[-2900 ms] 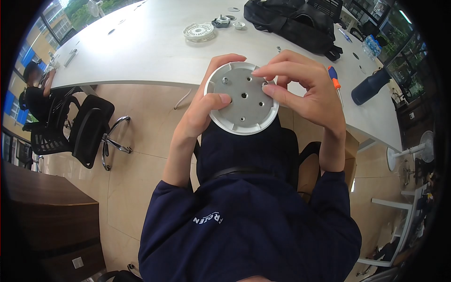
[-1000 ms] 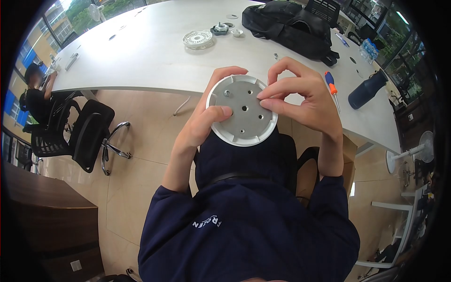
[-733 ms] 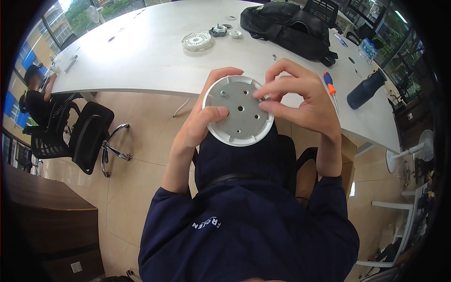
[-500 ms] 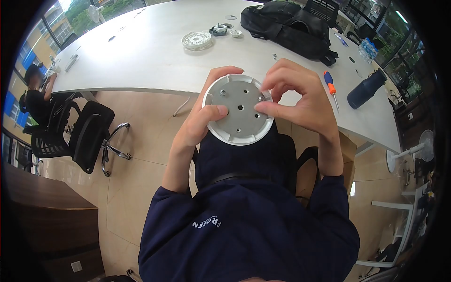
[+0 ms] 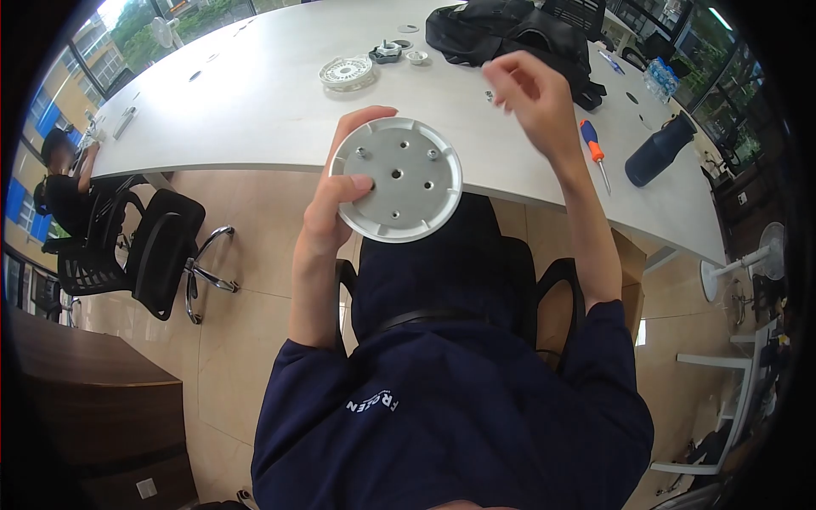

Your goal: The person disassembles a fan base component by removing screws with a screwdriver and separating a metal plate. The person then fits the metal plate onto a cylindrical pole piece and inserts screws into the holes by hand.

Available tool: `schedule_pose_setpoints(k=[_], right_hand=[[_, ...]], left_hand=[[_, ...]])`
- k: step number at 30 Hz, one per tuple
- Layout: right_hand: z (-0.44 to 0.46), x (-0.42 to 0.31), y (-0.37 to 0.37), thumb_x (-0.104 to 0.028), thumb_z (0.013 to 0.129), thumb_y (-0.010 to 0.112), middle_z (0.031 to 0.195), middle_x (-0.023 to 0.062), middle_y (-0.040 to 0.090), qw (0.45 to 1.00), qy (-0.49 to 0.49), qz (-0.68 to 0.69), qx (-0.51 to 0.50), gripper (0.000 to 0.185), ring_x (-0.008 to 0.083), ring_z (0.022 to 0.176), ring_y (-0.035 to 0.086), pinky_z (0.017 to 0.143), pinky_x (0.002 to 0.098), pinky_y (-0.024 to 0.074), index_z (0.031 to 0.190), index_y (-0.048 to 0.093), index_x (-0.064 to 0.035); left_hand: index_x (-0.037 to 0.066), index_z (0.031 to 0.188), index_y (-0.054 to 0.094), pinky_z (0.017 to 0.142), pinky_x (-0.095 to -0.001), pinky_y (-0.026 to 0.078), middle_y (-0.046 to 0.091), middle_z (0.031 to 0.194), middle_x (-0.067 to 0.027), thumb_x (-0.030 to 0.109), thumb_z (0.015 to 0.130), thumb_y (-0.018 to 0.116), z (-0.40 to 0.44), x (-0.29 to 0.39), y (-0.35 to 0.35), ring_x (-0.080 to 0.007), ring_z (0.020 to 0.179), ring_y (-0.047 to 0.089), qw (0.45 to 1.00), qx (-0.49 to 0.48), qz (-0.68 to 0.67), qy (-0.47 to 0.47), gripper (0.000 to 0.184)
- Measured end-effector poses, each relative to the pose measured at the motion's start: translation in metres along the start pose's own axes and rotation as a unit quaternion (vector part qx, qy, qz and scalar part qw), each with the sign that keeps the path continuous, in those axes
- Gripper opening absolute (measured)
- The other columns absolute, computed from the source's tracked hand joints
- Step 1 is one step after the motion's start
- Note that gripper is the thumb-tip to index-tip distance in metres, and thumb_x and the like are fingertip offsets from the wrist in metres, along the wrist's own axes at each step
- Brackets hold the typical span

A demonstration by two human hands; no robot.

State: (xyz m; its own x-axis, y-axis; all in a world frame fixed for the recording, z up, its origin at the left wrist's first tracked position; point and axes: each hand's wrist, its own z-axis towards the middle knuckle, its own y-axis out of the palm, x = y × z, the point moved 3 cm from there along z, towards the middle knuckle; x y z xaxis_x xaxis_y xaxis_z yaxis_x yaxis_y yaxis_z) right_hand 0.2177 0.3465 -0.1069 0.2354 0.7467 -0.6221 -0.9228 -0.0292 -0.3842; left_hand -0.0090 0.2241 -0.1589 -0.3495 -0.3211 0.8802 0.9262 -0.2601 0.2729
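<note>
My left hand grips a round white disc by its left side, with the thumb on its grey inner face and the other fingers behind the rim. Two small screws stand in that face, one at the upper left and one at the upper right; several holes show as well. Away from the disc, my right hand is raised over the table, its fingers bent and somewhat blurred. Small metal parts lie on the table just beside its fingertips. Whether it holds anything cannot be made out.
On the white table are a white slotted ring, a dark green part, a small white part, a black backpack, a screwdriver and a dark bottle. A person sits at the far left.
My right hand has left the disc and moved up over the table, uncovering the upper right screw. My left hand has shifted left and slightly up with the disc.
</note>
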Motion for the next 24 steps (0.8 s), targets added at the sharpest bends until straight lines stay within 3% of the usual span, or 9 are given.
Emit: schedule_pose_setpoints(k=[1, 7, 9, 14, 24], right_hand=[[0.011, 0.029, -0.004, -0.027, 0.093, 0.072, 0.08, 0.0046, 0.07, 0.997, 0.011, -0.064, 0.045, 0.022, 0.01, 0.07, 0.064, 0.064, 0.0264, 0.05, 0.093, 0.073, -0.0048], [0.016, 0.226, -0.004, -0.016, 0.091, 0.065, 0.09, 0.0106, 0.073, 0.97, 0.066, -0.224, 0.07, 0.016, 0.0223, 0.082, 0.07, 0.078, 0.0338, 0.0538, 0.098, 0.074, -0.0047], [0.008, 0.252, -0.007, -0.013, 0.088, 0.061, 0.099, 0.0123, 0.072, 0.961, 0.202, -0.153, 0.107, 0.02, 0.0244, 0.09, 0.07, 0.084, 0.0351, 0.0537, 0.1, 0.076, -0.0052], [0.009, 0.252, -0.004, -0.014, 0.084, 0.06, 0.103, 0.0141, 0.071, 0.967, 0.173, -0.177, 0.058, 0.028, 0.024, 0.094, 0.069, 0.087, 0.036, 0.0536, 0.105, 0.077, -0.0066], [0.003, 0.229, 0.004, -0.024, 0.081, 0.079, 0.117, 0.0125, 0.066, 0.959, 0.132, -0.249, -0.014, 0.017, 0.0293, 0.105, 0.064, 0.092, 0.0387, 0.052, 0.094, 0.082, -0.0138]], left_hand=[[0.001, 0.146, 0.037, 0.101, -0.0381, 0.046, 0.055, 0.128, -0.0209, 0.031, 0.068, 0.054, 0.0, 0.001, -0.001, -0.0297, 0.121, 0.056, 1.0, 0.008, -0.004, 0.0, 0.085], [0.001, 0.146, 0.037, 0.1, -0.0389, 0.047, 0.056, 0.128, -0.0208, 0.031, 0.068, 0.054, 0.003, -0.002, -0.003, -0.0299, 0.119, 0.057, 1.0, 0.009, -0.003, 0.005, 0.085], [0.002, 0.146, 0.037, 0.1, -0.0391, 0.047, 0.056, 0.128, -0.0208, 0.031, 0.067, 0.054, 0.004, -0.002, -0.003, -0.0299, 0.12, 0.057, 1.0, 0.01, -0.001, 0.005, 0.085], [0.002, 0.146, 0.037, 0.1, -0.0397, 0.047, 0.055, 0.128, -0.0207, 0.031, 0.067, 0.055, 0.004, -0.003, 0.0, -0.0299, 0.12, 0.057, 1.0, 0.0, -0.008, -0.004, 0.086], [0.003, 0.146, 0.038, 0.101, -0.0401, 0.046, 0.055, 0.129, -0.0205, 0.032, 0.067, 0.055, 0.0, -0.003, 0.002, -0.03, 0.121, 0.056, 1.0, 0.0, 0.004, -0.004, 0.086]])
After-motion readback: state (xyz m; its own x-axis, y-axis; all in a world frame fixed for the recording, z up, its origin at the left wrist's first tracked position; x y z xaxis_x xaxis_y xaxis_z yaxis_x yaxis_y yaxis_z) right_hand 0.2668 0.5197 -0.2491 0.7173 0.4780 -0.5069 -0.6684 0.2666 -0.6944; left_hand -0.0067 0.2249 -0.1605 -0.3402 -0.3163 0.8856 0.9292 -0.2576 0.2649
